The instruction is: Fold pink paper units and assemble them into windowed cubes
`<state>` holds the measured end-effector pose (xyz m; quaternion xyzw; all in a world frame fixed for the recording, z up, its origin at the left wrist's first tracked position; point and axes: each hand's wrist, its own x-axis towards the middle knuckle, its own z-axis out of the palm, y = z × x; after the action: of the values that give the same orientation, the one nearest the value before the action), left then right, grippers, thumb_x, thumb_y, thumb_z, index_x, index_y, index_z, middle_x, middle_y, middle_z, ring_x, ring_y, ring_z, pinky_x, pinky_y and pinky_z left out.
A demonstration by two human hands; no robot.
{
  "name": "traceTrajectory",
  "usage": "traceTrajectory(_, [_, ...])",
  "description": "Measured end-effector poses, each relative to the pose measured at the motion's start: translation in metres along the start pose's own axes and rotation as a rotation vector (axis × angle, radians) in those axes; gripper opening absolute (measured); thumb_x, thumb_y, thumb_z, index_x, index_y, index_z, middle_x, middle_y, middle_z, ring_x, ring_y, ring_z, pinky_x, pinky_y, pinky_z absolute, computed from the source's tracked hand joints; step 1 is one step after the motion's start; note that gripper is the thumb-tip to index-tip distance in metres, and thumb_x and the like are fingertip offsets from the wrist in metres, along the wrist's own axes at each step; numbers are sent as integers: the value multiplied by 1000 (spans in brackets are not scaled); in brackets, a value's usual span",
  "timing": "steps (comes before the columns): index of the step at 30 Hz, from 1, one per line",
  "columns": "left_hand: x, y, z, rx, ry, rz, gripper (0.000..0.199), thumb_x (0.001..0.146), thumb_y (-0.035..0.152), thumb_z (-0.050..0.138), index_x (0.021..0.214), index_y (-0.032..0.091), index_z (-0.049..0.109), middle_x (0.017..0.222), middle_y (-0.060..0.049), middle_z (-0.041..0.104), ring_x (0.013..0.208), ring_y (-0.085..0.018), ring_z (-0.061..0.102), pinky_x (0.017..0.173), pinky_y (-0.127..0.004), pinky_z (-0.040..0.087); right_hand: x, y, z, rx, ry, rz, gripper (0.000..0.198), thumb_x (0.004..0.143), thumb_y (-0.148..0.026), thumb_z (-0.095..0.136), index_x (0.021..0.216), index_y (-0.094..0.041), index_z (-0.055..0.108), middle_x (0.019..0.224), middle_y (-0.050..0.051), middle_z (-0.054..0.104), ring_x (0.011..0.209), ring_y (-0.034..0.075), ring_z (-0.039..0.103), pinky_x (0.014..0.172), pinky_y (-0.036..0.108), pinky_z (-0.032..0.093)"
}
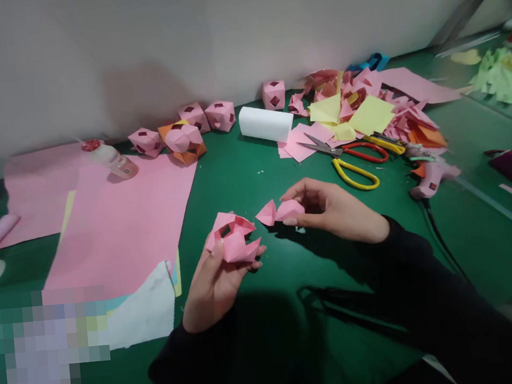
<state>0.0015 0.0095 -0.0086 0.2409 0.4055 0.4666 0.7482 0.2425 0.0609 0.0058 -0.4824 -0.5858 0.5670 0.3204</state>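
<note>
Counter [227, 173], green. Directly on it: large pink sheets [133, 217], left; folded pink paper balls [220, 116], back; one white roll [264, 124]; scissors [337, 151], blades over paper; pink glue gun [434, 177], right.

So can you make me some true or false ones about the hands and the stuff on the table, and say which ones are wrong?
1. The left hand holds a folded pink paper shape. True.
2. The right hand holds the scissors. False: it holds a smaller pink paper piece, and the scissors lie on the green table.
3. The scissors have one red handle loop and one yellow one. True.
4. The white roll stands upright. False: it lies on its side.
5. The pink glue gun is to the right of the scissors. True.
</note>
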Motion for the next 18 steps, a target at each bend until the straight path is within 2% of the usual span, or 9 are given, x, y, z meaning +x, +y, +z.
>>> traceTrajectory(4, [-2,-1,3,40,-14,10,45,92,44,60,130,19,54,116,-13,68,86,-24,72,68,-31,54,-5,-11,11,244,-69,-77,38,74,-28,84,106,-20,67,90,2,73,75,13,67,70,27,56])
traceTrajectory(10, [0,-10,0,156,-100,68,44,88,48,66,118,16,61,102,-13,72,83,-25,71,65,-32,54,-9,-8,30,408,-84,-108,24,80,-32,80,102,-22,75,103,4,76,81,13,70,72,26,59])
traceTrajectory(13, [2,-15,0,194,-165,69,49,79,45,76,117,19,61,112,-14,71,86,-26,71,62,-30,52,-9,-7,34,434,-42,-117,21,83,-35,77,101,-23,76,102,4,76,79,13,69,73,26,59])
traceTrajectory(15, [3,-15,1,217,-166,72,50,76,45,78,115,18,61,118,-16,68,88,-26,71,60,-29,51,-8,-7,34,420,-31,-112,24,83,-35,78,102,-22,76,98,4,76,79,13,68,73,26,59])
traceTrajectory(18, [2,-10,3,211,-160,51,51,75,47,78,113,16,62,113,-15,69,80,-24,70,57,-28,50,-8,-9,34,393,-34,-81,28,83,-32,77,108,-21,73,92,3,74,76,12,68,70,24,58])
